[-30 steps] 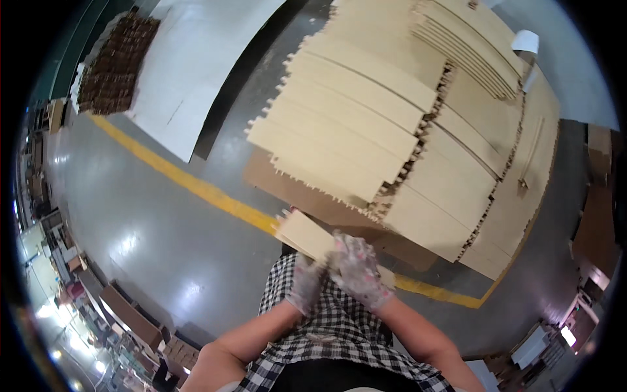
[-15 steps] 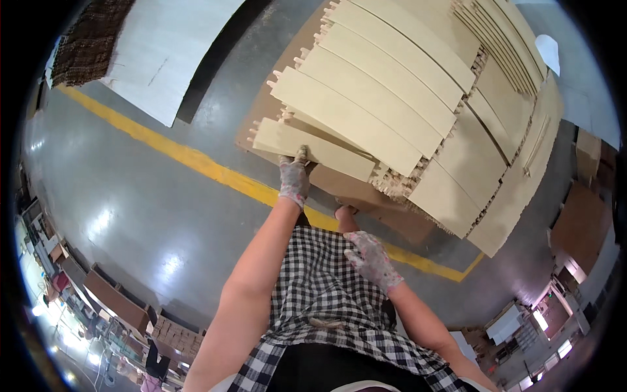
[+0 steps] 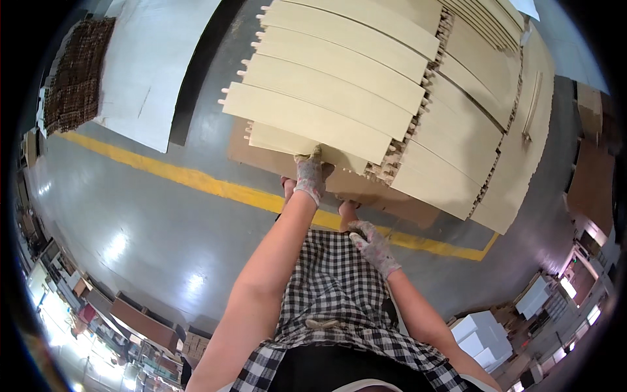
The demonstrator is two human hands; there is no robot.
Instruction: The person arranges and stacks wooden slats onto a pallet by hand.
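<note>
My left hand, in a patterned work glove, is closed on the near edge of a pale board, thumb on top and fingers hidden underneath. That board lies at the near side of a stack, its far part covered by the overlapping neighbouring board. Small pegs stick out from the boards' left ends. My right hand, gloved alike, hangs in front of my checked apron with its fingers loosely bent and apart, holding nothing that I can see.
More pale boards are stacked to the right. Brown sheeting shows beneath the stack, beside a yellow floor line. At the upper left stands a pile with a white cover sheet. White boxes are at the lower right.
The held board has slid farther under its neighbour, and the gap between them has narrowed. My left hand has moved with it. My right hand's fingers are more bent; the view has shifted.
</note>
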